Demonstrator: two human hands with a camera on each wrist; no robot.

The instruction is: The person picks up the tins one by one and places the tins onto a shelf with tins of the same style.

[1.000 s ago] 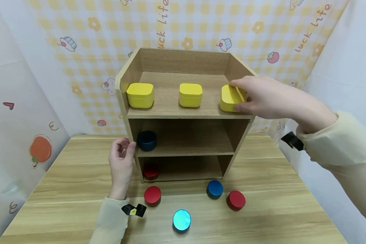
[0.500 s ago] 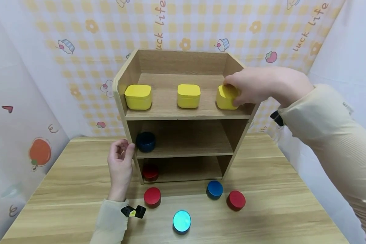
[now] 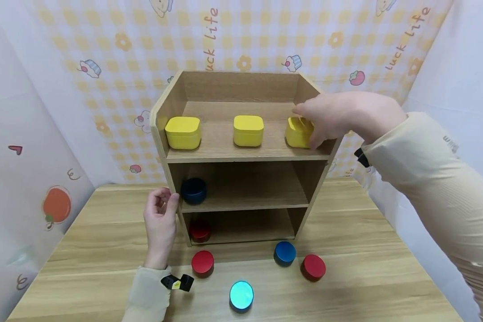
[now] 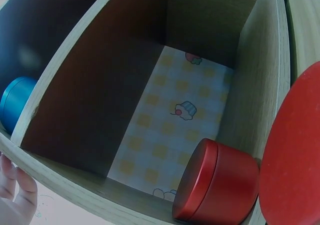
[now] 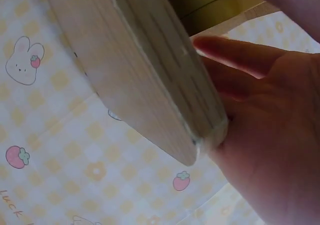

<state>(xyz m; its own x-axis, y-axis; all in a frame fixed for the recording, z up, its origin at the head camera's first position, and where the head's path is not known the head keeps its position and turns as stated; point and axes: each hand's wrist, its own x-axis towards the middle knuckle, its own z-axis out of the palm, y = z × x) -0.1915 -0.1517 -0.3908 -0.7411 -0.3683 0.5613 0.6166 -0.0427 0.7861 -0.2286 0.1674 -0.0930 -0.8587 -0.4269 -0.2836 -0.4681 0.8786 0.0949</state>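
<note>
My right hand [image 3: 346, 112] reaches over the right side panel of the wooden shelf [image 3: 247, 156]. Its fingers are spread around the right-hand yellow box [image 3: 297, 134], which stands on the top tier and is partly hidden by the hand. In the right wrist view the fingers [image 5: 235, 55] extend fairly straight past the panel edge. Two more yellow boxes, one at the left [image 3: 183, 133] and one in the middle [image 3: 248, 131], stand in the same row. Low on the shelf's left side, my left hand [image 3: 160, 223] rests against the panel with fingers loosely bent, holding nothing.
A dark blue round tin [image 3: 193, 191] sits left in the middle compartment, a red tin [image 3: 200, 230] left in the bottom one. On the table before the shelf stand another red tin [image 3: 203, 264], a shiny cyan-topped tin [image 3: 241, 296], a blue tin [image 3: 285, 253] and a red tin [image 3: 314, 267].
The right-hand yellow box has shifted slightly left and straightened in line with the others. My right fingers have since loosened from it. The left hand has stayed in place.
</note>
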